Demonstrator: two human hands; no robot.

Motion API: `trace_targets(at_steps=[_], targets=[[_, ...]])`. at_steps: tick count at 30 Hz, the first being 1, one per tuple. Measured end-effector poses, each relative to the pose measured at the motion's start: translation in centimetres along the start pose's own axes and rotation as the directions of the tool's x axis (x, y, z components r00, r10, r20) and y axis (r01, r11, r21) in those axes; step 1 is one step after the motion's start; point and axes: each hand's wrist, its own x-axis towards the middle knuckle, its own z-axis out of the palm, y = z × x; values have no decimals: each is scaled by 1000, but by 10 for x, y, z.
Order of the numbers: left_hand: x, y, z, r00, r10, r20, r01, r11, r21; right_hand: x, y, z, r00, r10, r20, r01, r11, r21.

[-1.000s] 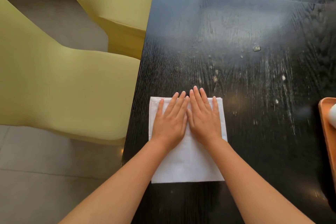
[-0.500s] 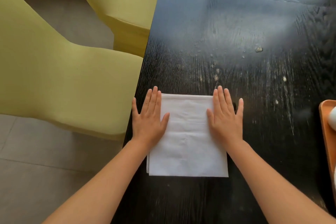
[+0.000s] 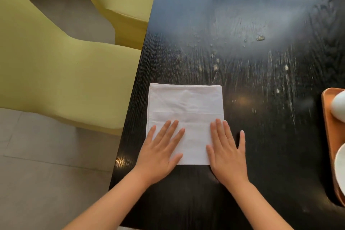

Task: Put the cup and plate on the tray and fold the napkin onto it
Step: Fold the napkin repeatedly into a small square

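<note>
A white folded napkin lies flat on the black wooden table near its left edge. My left hand rests flat on the napkin's near left corner, fingers spread. My right hand presses flat on the near right corner, partly over the table. Neither hand grips anything. At the far right edge an orange tray is partly in view, with a white cup and the rim of a white plate on it.
Two yellow-green chairs stand close against the table's left side over a grey tiled floor. The table top has pale smears and a small crumb further back.
Both hands went from together at the napkin's middle, out to its sides, then slid toward me to the near corners. The napkin stayed flat.
</note>
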Motion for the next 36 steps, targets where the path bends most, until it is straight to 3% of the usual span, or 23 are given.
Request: trace_targets(at_steps=[2, 5, 7, 9, 11, 13, 15, 18, 28, 33, 36], targets=[[-8, -9, 1, 998, 56, 30, -57, 998, 22, -10, 15, -1, 999, -5, 50, 6, 1000, -9], [-18, -23, -1, 993, 110, 51, -112, 993, 48, -24, 34, -4, 987, -129, 93, 132, 991, -26], [-21, -27, -3, 992, 114, 59, -117, 992, 55, -29, 40, -11, 983, -178, 48, 177, 984, 23], [-22, -25, -5, 994, 96, 60, -99, 993, 59, -30, 35, -17, 992, -103, -79, 118, 968, 221], [-22, -20, -5, 996, 67, 58, -70, 996, 51, -27, 21, -21, 986, 104, -130, -24, 860, 510], [-23, -15, -5, 998, 37, 56, -39, 998, 40, -20, 7, -26, 948, 315, -35, -199, 677, 709], [-24, -12, -4, 998, 17, 54, -19, 999, 38, -10, 1, -27, 881, 465, 90, -346, 503, 792], [-25, -10, -3, 998, 1, 60, -4, 999, 37, -1, -1, -28, 838, 497, 223, -416, 319, 852], [-28, 40, 10, 997, 29, 67, -30, 999, 21, -37, 44, -18, 828, 532, 176, -464, 474, 749], [-33, 90, 23, 995, 87, 46, -88, 996, 16, -82, 82, -16, 788, 575, 218, -504, 402, 764], [-37, 111, 29, 992, 111, 54, -113, 993, 26, -105, 105, -19, 757, 543, 364, -543, 214, 812]])
